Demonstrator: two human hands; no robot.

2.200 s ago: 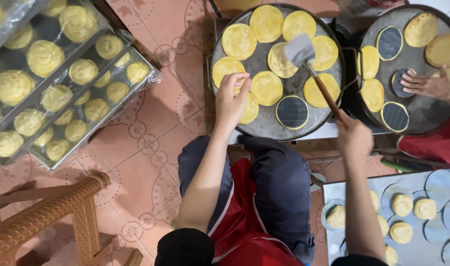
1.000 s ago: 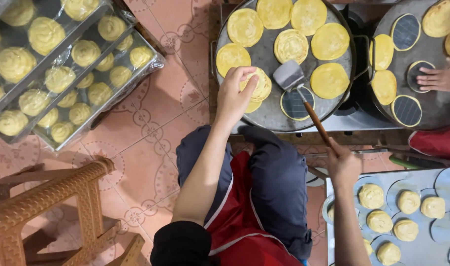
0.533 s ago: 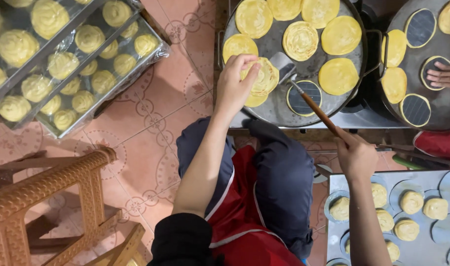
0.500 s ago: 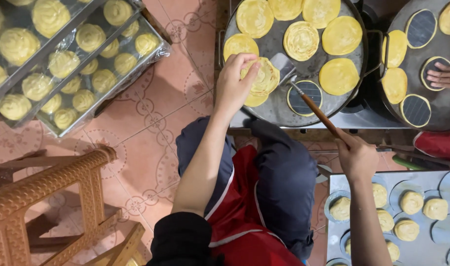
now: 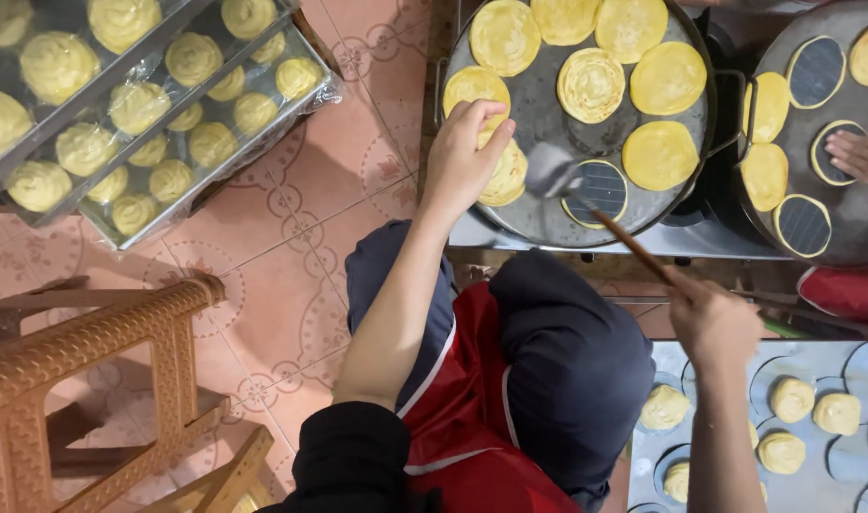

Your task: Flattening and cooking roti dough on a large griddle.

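Note:
My left hand (image 5: 461,157) reaches over the near edge of a round grey griddle (image 5: 548,119) and pinches a yellow flatbread (image 5: 503,173) at its front left. My right hand (image 5: 714,323) grips the wooden handle of a metal spatula (image 5: 557,174), whose blade lies on the griddle right beside that flatbread. Several more flat yellow rounds (image 5: 660,154) cook across the pan, and a dark ridged disc (image 5: 597,190) sits near the blade.
A second griddle (image 5: 823,142) at right holds flatbreads and dark discs, with another person's hand (image 5: 857,155) on it. Trays of coiled dough (image 5: 159,114) lie on the tiled floor at left. A brown plastic stool (image 5: 92,370) stands lower left. A dough tray (image 5: 804,418) sits lower right.
The spatula blade has slid left from the middle of the griddle to the flatbread under my left hand. My right hand drew back toward me. The view shifted slightly up.

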